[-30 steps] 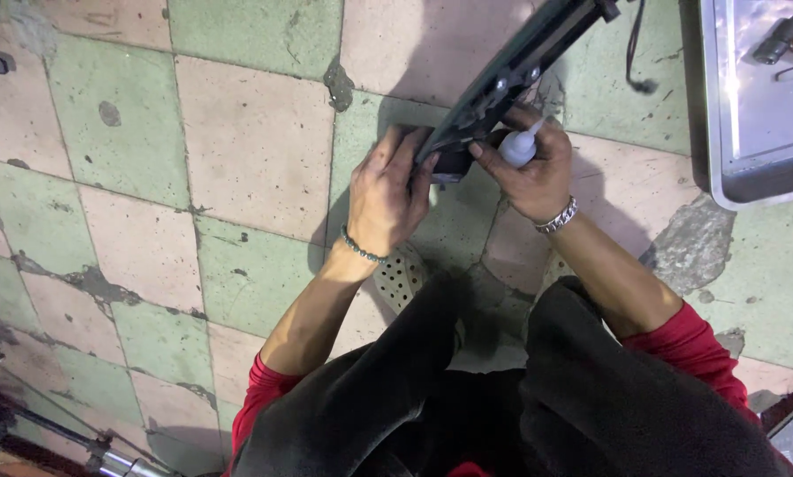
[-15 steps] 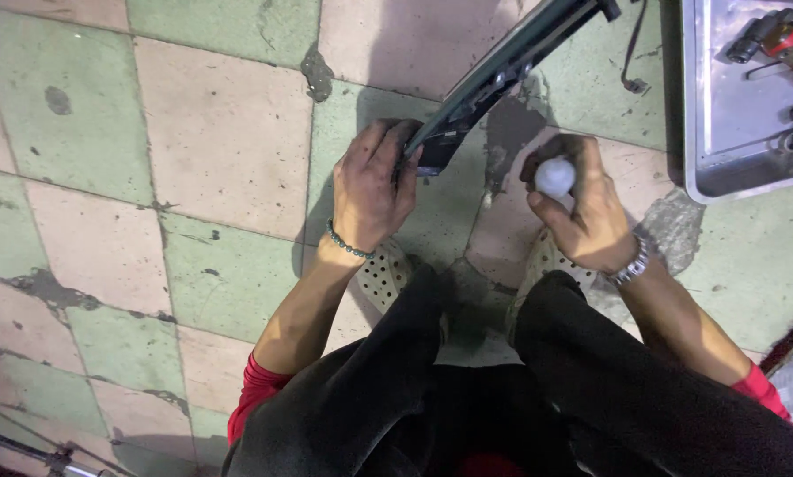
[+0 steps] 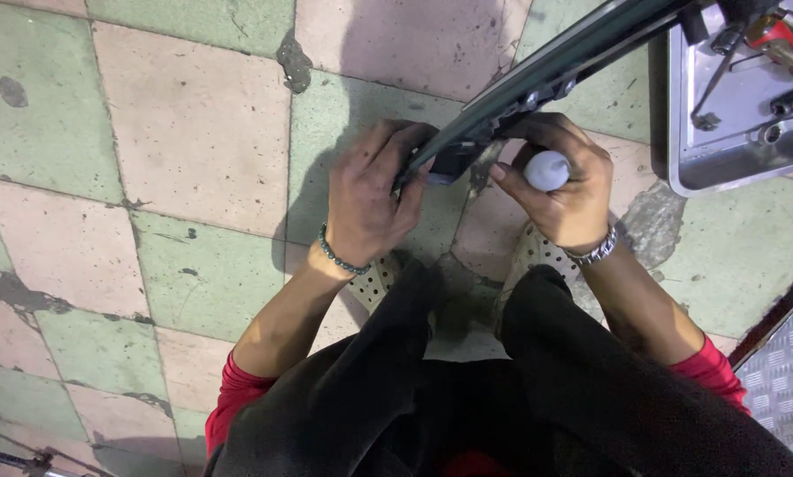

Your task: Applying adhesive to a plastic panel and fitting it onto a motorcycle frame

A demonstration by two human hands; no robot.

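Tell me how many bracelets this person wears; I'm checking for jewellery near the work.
2. A dark beaded bracelet sits on the left wrist, behind the left hand. A silver chain bracelet sits on the right wrist, behind the right hand. The red sleeves might hide more.

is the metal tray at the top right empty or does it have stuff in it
Not empty. The metal tray holds several tools, among them a red-handled tool and dark bits near its upper edge; part of the tray runs out of frame.
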